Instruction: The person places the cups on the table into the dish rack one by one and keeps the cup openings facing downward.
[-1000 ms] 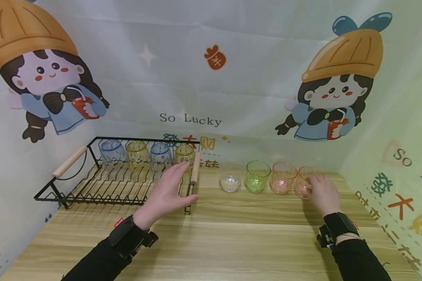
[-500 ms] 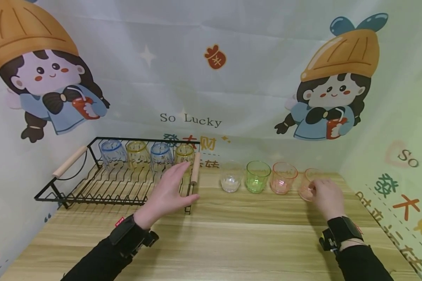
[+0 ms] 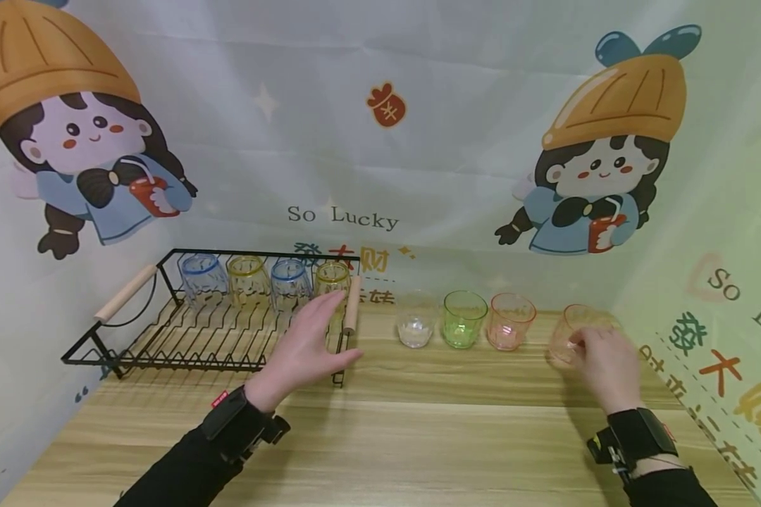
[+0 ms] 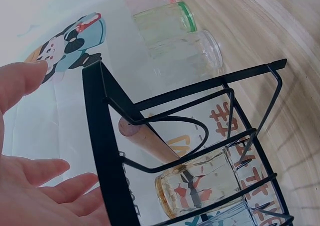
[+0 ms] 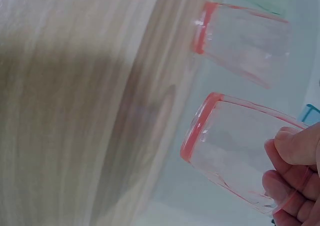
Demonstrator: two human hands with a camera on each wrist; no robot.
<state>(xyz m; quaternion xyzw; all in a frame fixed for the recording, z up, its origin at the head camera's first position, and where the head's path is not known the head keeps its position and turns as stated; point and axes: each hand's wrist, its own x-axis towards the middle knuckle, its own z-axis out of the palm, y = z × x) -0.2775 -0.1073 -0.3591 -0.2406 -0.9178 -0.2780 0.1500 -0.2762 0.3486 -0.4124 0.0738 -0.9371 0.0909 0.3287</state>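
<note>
At the right of the head view, my right hand [image 3: 611, 370] pinches a clear pink glass [image 3: 564, 346] by its rim. In the right wrist view, thumb and fingers grip the rim end, and the glass's red base [image 5: 200, 128] faces the wooden table. A second pink glass [image 3: 510, 325] stands to its left, with a gap between them. My left hand [image 3: 304, 345] is spread over the right end of a black wire rack [image 3: 184, 364], thumb out and holding nothing. Behind its fingertips sits a yellow-rimmed glass [image 3: 332, 274], partly hidden.
Upside down along the rack's back stand a blue glass [image 3: 204, 282], a yellow glass [image 3: 249, 283] and another blue glass [image 3: 290, 285]. A wooden handle [image 3: 352, 306] tops the rack's right end. A green glass [image 3: 464, 320] and a colourless glass [image 3: 416, 322] stand left of the pink ones.
My right hand has moved right with the pink glass, drawing it away from the other pink glass. My left hand has stayed almost in place over the rack.
</note>
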